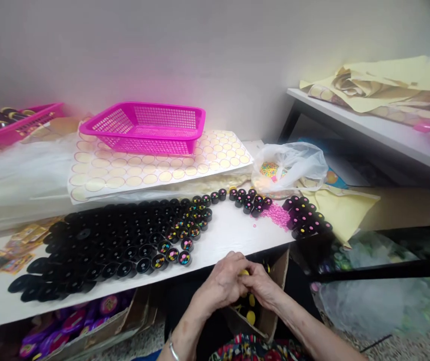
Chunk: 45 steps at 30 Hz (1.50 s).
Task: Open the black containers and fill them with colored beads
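My right hand (224,278) and my left hand (263,283) meet with fingers closed at the table's front edge. Between them shows a bit of a small yellow-faced piece (244,272), mostly hidden by the fingers. Just below lies an open cardboard box (280,276) with black pieces and round yellow faces (251,317) in it. On the table beyond stand many small round black cups (125,269) in rows. Those at the right end of the rows hold coloured candies (184,257). Loose pink candies (277,214) lie beside another group of black cups (307,215).
A pink basket (143,131) rests on a sheet of round stickers (132,175) at the back. Right of it, a clear bag (297,160) holds coloured candies. Orange packets (23,245) lie at the left. Purple packages (68,326) fill a box under the table. A shelf (358,123) stands at the right.
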Each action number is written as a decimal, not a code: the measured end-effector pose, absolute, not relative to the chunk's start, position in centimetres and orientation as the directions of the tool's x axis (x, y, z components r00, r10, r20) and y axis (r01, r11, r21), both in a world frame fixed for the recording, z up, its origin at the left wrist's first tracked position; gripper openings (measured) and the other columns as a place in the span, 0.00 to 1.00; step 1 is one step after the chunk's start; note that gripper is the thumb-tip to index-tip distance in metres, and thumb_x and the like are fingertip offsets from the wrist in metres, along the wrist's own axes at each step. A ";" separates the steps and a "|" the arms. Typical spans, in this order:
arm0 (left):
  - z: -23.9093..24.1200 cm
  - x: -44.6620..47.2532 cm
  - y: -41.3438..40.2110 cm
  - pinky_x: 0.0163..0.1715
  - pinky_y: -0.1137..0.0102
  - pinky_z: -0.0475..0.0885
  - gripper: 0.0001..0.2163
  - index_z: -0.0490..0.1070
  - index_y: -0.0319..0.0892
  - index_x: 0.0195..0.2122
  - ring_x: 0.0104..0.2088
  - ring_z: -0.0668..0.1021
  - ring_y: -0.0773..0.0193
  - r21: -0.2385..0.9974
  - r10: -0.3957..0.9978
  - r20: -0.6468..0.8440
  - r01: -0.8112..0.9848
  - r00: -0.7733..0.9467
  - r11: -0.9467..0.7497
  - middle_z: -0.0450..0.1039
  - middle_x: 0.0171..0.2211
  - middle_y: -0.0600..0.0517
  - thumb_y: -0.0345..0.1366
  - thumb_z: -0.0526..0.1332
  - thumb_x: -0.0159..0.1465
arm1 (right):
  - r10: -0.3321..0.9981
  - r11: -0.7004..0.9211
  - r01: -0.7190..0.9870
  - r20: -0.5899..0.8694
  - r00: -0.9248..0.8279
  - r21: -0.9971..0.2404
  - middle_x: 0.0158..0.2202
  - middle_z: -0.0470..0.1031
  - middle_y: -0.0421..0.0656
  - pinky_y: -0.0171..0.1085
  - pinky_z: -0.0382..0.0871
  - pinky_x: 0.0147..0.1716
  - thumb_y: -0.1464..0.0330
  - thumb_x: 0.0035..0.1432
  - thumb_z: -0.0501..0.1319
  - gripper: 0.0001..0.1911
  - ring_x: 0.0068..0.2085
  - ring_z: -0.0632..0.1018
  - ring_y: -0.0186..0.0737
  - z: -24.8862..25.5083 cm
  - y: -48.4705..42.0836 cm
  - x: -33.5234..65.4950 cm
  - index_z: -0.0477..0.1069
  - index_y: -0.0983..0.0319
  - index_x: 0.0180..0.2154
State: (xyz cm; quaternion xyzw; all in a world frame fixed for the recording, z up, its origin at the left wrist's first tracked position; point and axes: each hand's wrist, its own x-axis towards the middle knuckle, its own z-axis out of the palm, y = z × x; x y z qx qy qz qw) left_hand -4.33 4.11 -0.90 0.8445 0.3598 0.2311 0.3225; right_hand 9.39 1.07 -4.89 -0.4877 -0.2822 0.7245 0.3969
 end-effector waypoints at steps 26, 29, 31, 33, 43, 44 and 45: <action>6.1 -3.3 18.6 0.38 0.64 0.62 0.06 0.70 0.42 0.32 0.43 0.67 0.55 0.294 0.947 0.281 0.925 0.157 -0.241 0.71 0.35 0.47 0.31 0.56 0.55 | 0.925 0.318 0.805 -0.022 -0.379 -0.501 0.29 0.77 0.42 0.29 0.62 0.29 0.76 0.43 0.57 0.12 0.31 0.73 0.35 4.0 29.1 12.8 0.77 0.66 0.31; 5.2 -3.0 16.3 0.36 0.67 0.62 0.04 0.70 0.42 0.29 0.38 0.69 0.59 0.379 0.963 0.216 0.895 0.159 -0.233 0.71 0.32 0.49 0.31 0.56 0.55 | 0.875 0.370 0.841 -0.157 -0.459 -0.395 0.29 0.77 0.41 0.28 0.60 0.25 0.74 0.41 0.61 0.14 0.29 0.72 0.34 4.0 30.8 12.1 0.78 0.65 0.34; 3.9 -2.7 15.1 0.34 0.69 0.61 0.04 0.70 0.42 0.27 0.36 0.69 0.60 0.413 0.973 0.162 0.884 0.164 -0.217 0.71 0.30 0.50 0.30 0.55 0.54 | 0.841 0.417 0.852 -0.220 -0.494 -0.317 0.27 0.78 0.41 0.29 0.59 0.24 0.74 0.39 0.62 0.14 0.27 0.72 0.34 3.9 31.4 11.7 0.78 0.64 0.33; 2.7 -2.3 14.3 0.34 0.68 0.61 0.04 0.69 0.42 0.26 0.36 0.69 0.60 0.414 0.979 0.129 0.889 0.156 -0.196 0.71 0.30 0.50 0.29 0.55 0.54 | 0.823 0.456 0.859 -0.257 -0.507 -0.232 0.26 0.77 0.42 0.30 0.57 0.23 0.73 0.39 0.62 0.14 0.27 0.72 0.35 3.9 31.7 11.5 0.79 0.63 0.32; 1.4 -2.3 14.0 0.33 0.68 0.62 0.03 0.66 0.43 0.28 0.36 0.69 0.60 0.337 0.975 0.110 0.916 0.193 -0.219 0.71 0.32 0.50 0.29 0.56 0.53 | 0.838 0.488 0.872 -0.260 -0.479 -0.031 0.29 0.77 0.48 0.32 0.55 0.24 0.75 0.42 0.57 0.13 0.29 0.73 0.38 5.1 30.2 11.4 0.78 0.66 0.31; 1.5 -2.5 14.2 0.33 0.68 0.62 0.03 0.66 0.43 0.28 0.36 0.69 0.60 0.332 0.973 0.103 0.915 0.206 -0.229 0.70 0.32 0.50 0.29 0.57 0.53 | 0.840 0.489 0.872 -0.257 -0.478 -0.025 0.30 0.77 0.48 0.32 0.55 0.24 0.75 0.43 0.57 0.13 0.29 0.73 0.38 5.4 30.0 11.6 0.78 0.66 0.32; 1.6 -2.6 14.3 0.33 0.68 0.62 0.03 0.66 0.43 0.29 0.36 0.69 0.60 0.331 0.969 0.100 0.911 0.225 -0.245 0.70 0.33 0.50 0.29 0.57 0.52 | 0.841 0.492 0.870 -0.249 -0.481 -0.019 0.30 0.77 0.48 0.32 0.54 0.25 0.74 0.44 0.56 0.13 0.30 0.73 0.38 5.7 29.7 11.8 0.77 0.66 0.32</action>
